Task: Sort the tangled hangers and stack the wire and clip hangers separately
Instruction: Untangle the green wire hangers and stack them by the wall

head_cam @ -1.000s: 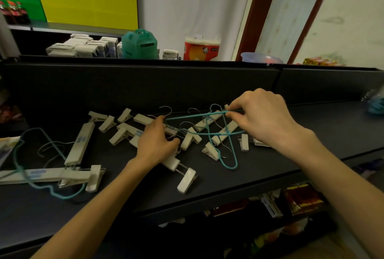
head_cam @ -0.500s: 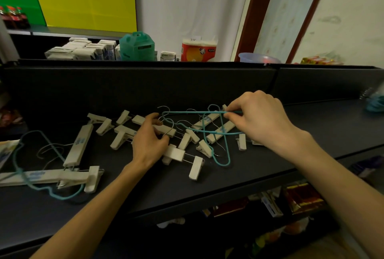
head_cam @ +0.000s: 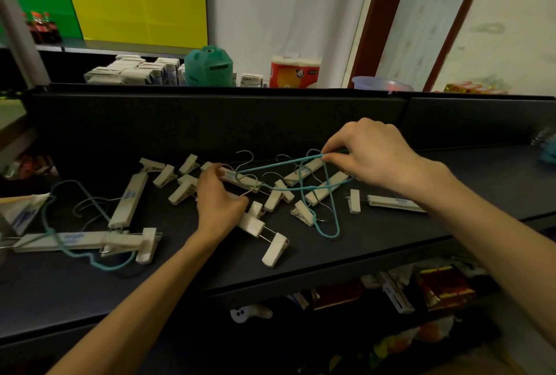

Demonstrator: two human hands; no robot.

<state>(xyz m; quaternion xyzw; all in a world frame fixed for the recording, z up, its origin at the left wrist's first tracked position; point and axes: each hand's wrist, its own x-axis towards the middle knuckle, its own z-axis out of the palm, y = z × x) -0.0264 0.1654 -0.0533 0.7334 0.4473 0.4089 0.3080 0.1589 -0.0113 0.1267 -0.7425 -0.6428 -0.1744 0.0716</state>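
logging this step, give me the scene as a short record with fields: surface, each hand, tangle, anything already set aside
surface: dark shelf
right hand: pinches the teal wire hanger, lifting its top end off the pile
left hand: grips a white clip hanger in the pile
tangle: the teal wire hanger threads among several white clip hangers at the middle of the shelf
left group: a second teal wire hanger lies across two long clip hangers
apart at right: one clip hanger lying alone
sorting: no separate stacks visible yet
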